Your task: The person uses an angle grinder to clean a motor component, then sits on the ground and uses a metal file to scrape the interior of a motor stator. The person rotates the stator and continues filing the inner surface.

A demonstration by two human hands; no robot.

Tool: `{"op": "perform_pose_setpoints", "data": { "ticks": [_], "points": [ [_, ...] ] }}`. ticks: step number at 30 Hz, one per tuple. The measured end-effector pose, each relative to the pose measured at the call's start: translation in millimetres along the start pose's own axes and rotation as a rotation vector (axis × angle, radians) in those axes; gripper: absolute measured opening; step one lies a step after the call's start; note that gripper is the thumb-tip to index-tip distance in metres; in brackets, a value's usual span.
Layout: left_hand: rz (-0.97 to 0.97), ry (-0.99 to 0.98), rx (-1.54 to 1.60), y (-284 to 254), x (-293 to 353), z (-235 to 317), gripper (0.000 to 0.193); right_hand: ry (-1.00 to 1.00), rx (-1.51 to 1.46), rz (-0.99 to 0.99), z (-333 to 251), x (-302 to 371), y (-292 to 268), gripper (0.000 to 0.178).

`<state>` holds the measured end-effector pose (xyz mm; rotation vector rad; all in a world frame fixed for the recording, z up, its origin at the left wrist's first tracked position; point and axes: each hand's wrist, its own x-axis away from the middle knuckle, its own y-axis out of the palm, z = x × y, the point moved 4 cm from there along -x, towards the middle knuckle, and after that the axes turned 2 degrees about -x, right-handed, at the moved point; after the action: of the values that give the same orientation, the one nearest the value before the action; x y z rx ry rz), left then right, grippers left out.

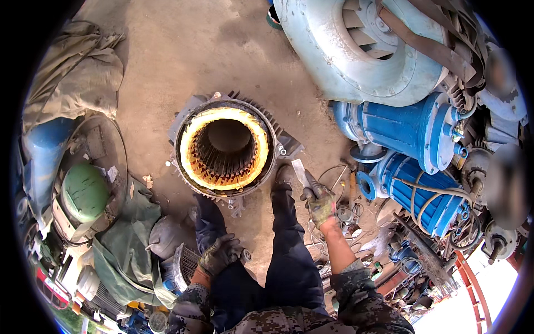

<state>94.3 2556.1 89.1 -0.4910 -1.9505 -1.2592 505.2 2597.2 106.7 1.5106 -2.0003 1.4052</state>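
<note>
A motor stator (267, 119) stands upright on the ground ahead of my feet, its bore facing up. Pale yellow windings (253, 123) ring the opening, and dark cooling fins line the housing. Closed around a flat, pale, blade-like strip (300, 171), my right hand (320, 203) wears a soiled glove and hangs right of the stator's lower edge. The strip's lower end is hidden by the fingers. My left hand (218, 254), also gloved, is curled beside my left thigh. A small round metal-looking piece (246, 255) shows at its fingertips; its kind is unclear.
Blue pumps (403, 131) and a large pale-blue fan housing (311, 61) crowd the right side. Loose cables and small parts (347, 217) lie near my right arm. At left are a green dome (84, 192), a green tarp (125, 245) and a tan cover (83, 83).
</note>
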Motion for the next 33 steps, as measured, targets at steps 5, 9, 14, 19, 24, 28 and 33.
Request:
{"op": "perform_pose_setpoints", "data": {
  "ticks": [5,9,14,19,24,28,33],
  "points": [
    [0.115,-0.124,0.12,-24.3,-41.9,19.9,0.055,-0.341,0.636,-0.13,-1.5,-129.8,-36.1,0.041],
    [0.063,-0.128,0.107,-15.1,-41.7,23.3,0.052,-0.397,0.929,-0.449,-52.7,-157.4,-34.4,0.043],
    [0.068,-0.159,0.148,-22.3,-68.9,15.4,0.05,-0.523,0.079,-0.263,141.0,-214.7,-80.2,0.036],
    [0.128,-0.147,0.21,-39.1,-71.2,0.6,0.052,-0.129,-0.285,-0.464,109.3,-219.8,-71.3,0.029],
    [0.12,-0.135,0.212,-34.9,-75.6,8.6,0.051,0.579,-1.503,-0.655,67.4,-203.8,-58.6,0.044],
    [0.171,-0.136,0.197,-35.0,-77.6,16.1,0.048,0.719,-1.42,-0.395,69.8,-197.1,-44.3,0.047],
    [0.188,-0.106,0.26,-41.7,-77.9,21.9,0.048,0.101,-0.322,-0.684,5.5,-194.8,-57.1,0.046]
  ]
}}
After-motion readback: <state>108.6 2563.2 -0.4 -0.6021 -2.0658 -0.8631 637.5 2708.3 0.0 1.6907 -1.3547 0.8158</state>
